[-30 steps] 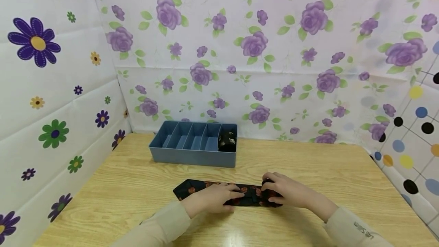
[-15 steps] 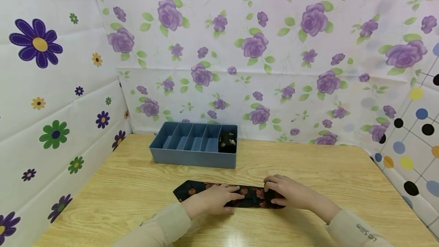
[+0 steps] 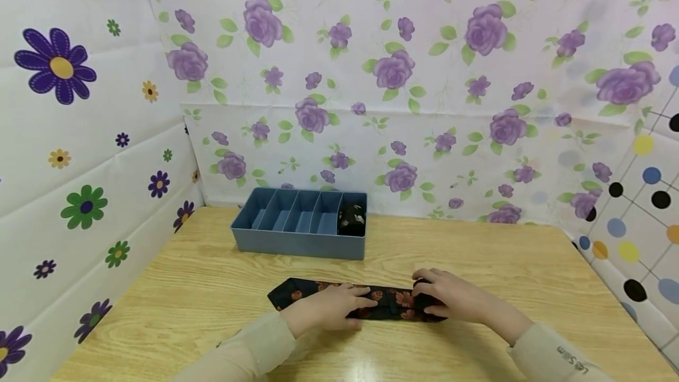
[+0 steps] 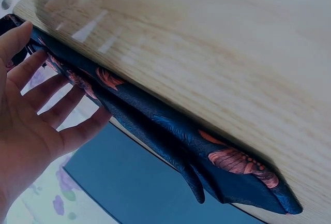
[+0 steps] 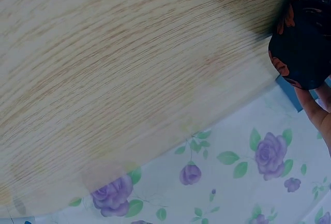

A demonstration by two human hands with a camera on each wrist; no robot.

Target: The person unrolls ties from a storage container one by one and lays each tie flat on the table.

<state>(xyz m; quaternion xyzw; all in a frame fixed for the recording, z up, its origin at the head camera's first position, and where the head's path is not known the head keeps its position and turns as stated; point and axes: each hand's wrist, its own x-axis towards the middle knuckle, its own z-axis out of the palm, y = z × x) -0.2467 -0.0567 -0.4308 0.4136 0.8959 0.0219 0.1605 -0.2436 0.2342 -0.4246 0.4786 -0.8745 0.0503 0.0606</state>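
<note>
"Resting on a dark necktie (image 3: 389, 299) patterned with orange-red flowers, a person's left hand (image 3: 331, 306) shares the frame with the right hand (image 3: 451, 295) at the tie's other end. Where does the tie lie?"

"Crosswise on a wood-grain table (image 3: 212, 287), directly in front of the person. Its pointed end shows beyond the left hand; its opposite end forms a thick, rounded bundle (image 5: 302, 38) under the right hand."

"And the fingers?"

"On the left, they are spread apart and fairly straight, tips touching the fabric, as the left wrist view shows. On the right, fingers and thumb are curled round the bundle, gripping it; the right wrist view catches only part of that hand, at the edge."

"What stands behind them?"

"A blue-gray tray (image 3: 299, 244), near the tie but apart from it, divided into five compartments. The one at the far right holds a dark bundle with pale markings (image 3: 352, 220)."

"The setting?"

"A cloth printed with purple roses (image 3: 392, 69) hangs at the back, with a daisy-print cloth (image 3: 58, 152) on the left and dotted cloth (image 3: 631, 217) on the right. Light beige sleeves (image 3: 260, 341) cover both forearms, the right one bearing dark lettering (image 3: 572, 359)."
</note>
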